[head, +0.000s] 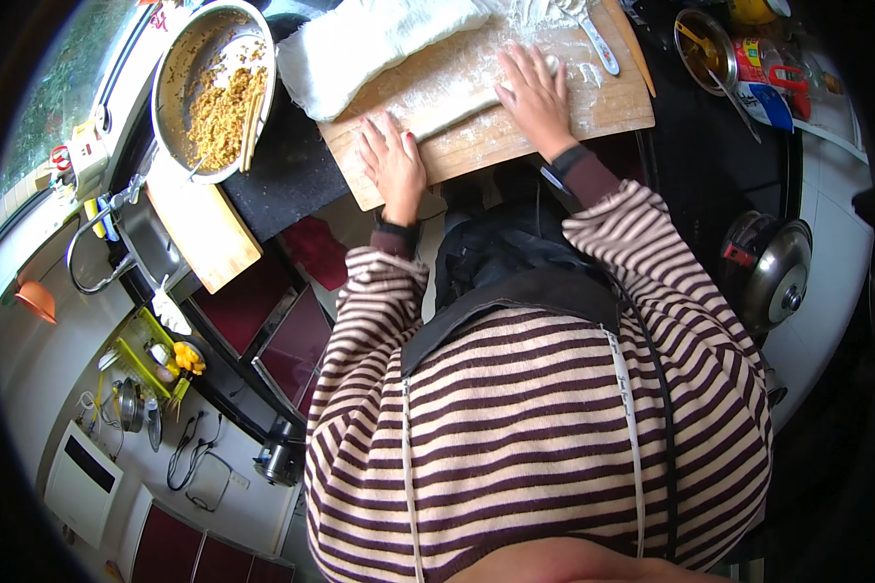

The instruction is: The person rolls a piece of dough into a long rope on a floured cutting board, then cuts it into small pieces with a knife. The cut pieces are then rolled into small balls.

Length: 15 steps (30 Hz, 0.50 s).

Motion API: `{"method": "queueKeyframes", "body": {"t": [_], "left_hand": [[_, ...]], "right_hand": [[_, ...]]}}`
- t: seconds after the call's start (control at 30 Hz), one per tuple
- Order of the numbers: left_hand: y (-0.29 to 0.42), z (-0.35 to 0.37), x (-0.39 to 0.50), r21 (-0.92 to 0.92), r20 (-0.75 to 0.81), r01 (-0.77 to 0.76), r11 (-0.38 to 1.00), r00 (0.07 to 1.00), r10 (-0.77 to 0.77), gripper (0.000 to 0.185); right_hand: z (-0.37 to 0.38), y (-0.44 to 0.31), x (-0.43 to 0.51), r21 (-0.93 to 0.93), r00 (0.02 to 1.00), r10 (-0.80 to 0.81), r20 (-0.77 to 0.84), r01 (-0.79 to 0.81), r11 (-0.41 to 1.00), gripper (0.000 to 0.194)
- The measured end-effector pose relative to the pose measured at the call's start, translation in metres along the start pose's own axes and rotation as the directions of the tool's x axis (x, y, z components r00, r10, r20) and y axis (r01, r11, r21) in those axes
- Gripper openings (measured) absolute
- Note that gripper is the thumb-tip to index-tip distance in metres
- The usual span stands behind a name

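Observation:
A floured wooden board (474, 149) lies before me with a long, pale rope of dough (456, 116) across it. My left hand (392, 157) rests flat at the rope's left end, fingers spread. Over the right end lies my right hand (539, 95), palm down with its fingers apart; the dough beneath it is mostly hidden. Neither hand is closed around anything. Beyond them, a white cloth (379, 51) covers the board's far left part. A utensil with a flower-patterned white handle (599, 45) lies near loose flour (529, 14) at the far right.
Left of the board stands a metal bowl (162, 95) of crumbly yellow-brown filling (222, 120), with chopsticks (251, 131) at its side. A smaller cutting board (204, 226) lies by the sink (157, 244). At right are a metal bowl (729, 58), a bottle (809, 73) and a lidded pan (769, 280).

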<state>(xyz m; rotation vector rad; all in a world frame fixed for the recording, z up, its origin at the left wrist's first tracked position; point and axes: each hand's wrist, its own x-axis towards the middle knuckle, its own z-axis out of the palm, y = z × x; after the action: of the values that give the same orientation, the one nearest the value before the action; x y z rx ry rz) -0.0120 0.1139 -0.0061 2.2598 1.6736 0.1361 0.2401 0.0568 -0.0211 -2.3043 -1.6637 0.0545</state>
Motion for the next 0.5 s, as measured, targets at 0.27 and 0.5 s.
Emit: {"method": "queueKeyframes", "body": {"t": [0.27,0.5], "left_hand": [[-0.010,-0.001,-0.043,0.060,0.054,0.013,0.998,0.998,-0.016,0.063],[-0.018,0.008,0.029,0.100,-0.087,0.222,0.970,0.973,-0.214,0.062]], "right_hand": [[-0.020,0.012,-0.039,0.055,0.999,0.036,0.042,-0.038,0.998,0.064],[0.013,0.021,0.049,0.110,0.989,0.046,-0.143,-0.030,0.994,0.061]]}}
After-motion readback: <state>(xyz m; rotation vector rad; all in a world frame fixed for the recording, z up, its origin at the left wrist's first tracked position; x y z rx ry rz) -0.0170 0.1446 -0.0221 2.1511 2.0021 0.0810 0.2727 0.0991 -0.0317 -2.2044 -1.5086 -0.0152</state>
